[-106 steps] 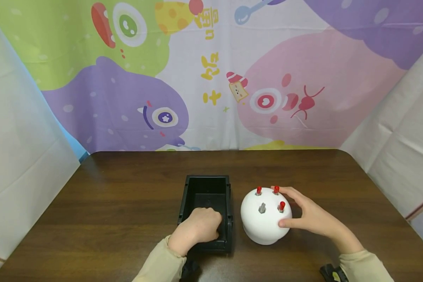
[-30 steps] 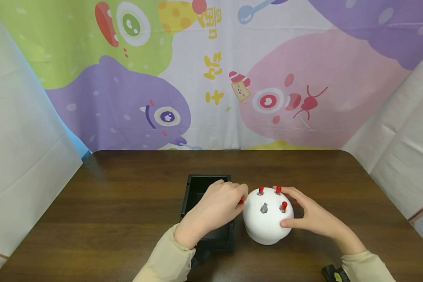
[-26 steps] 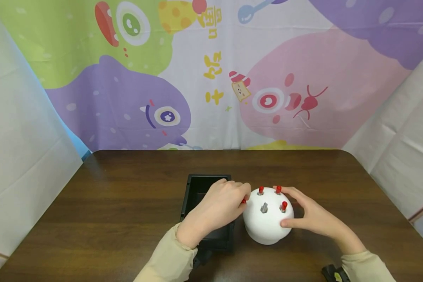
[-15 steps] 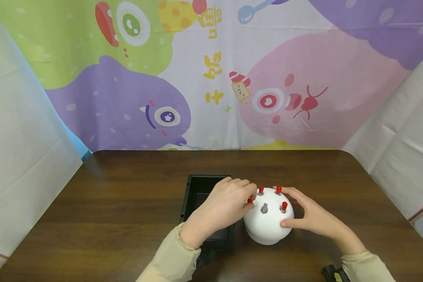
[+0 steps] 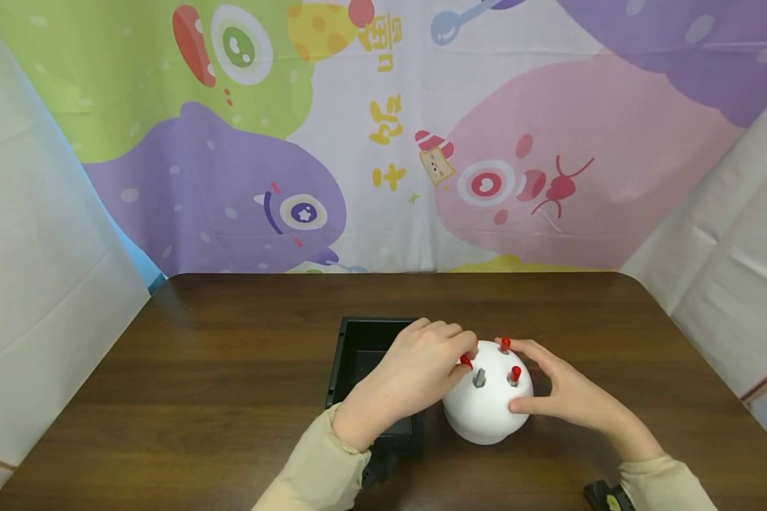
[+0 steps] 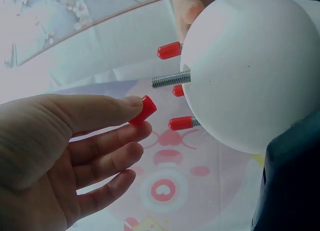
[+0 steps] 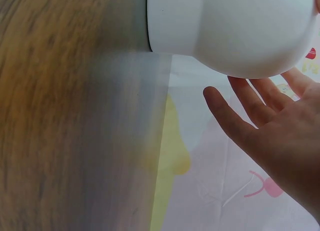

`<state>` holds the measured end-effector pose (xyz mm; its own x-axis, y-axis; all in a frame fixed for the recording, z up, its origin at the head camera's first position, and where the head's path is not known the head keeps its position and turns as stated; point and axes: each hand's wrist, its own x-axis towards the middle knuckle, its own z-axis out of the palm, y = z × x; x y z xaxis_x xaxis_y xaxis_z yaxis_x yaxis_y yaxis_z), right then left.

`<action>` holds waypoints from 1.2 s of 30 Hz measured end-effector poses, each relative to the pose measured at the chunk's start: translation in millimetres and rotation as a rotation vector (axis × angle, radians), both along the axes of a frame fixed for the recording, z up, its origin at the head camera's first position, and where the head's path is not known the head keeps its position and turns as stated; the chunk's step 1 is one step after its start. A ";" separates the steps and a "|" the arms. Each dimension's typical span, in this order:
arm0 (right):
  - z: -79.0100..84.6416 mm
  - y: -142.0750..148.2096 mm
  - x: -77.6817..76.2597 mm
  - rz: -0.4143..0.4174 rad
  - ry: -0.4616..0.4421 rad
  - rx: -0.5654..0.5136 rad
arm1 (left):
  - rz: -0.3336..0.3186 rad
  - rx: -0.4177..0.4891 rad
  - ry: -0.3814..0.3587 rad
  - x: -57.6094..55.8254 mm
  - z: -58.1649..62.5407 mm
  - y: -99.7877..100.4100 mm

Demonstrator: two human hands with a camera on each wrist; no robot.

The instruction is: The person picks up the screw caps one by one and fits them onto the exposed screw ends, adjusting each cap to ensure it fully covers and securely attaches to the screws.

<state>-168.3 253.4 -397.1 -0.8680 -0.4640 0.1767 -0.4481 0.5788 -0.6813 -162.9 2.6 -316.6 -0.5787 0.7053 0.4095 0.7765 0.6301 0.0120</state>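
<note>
Between thumb and index finger, my left hand (image 5: 415,369) pinches a small red cap (image 6: 145,110). In the left wrist view the cap is a short gap away from the tip of a bare threaded bolt (image 6: 171,79), tilted against it. That bolt sticks out of a white dome (image 5: 486,419) standing on the table. Other bolts on the dome wear red caps (image 5: 515,373); one is mostly behind my left fingers in the head view. My right hand (image 5: 552,387) rests on the dome's right side, thumb and fingers spread, fingertips touching it in the right wrist view.
A black bin (image 5: 335,369) stands left of the dome, partly under my left forearm. The brown table (image 5: 198,397) ends at a printed cloth (image 5: 383,213) behind. A black strap (image 5: 604,495) is by the right sleeve.
My left hand has come up out of the black bin with a red cap and moved right to the dome's bare bolt. The right hand keeps its place on the dome.
</note>
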 end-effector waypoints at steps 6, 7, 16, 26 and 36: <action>-0.1 0.7 -0.8 0.006 -0.020 -0.007 | -0.012 0.015 0.016 -0.4 -0.4 1.8; 0.1 0.7 -0.7 0.005 -0.023 -0.009 | -0.013 0.016 0.016 -0.4 -0.7 2.1; 1.0 -0.5 0.9 -0.003 -0.033 -0.012 | -0.020 0.025 0.022 -1.1 -3.2 5.3; 1.3 -0.6 1.2 -0.005 -0.047 -0.022 | -0.016 0.026 0.050 -2.5 -5.9 8.9; 1.9 0.4 1.0 -0.013 -0.022 0.002 | -0.027 0.027 0.068 -1.4 -6.1 11.3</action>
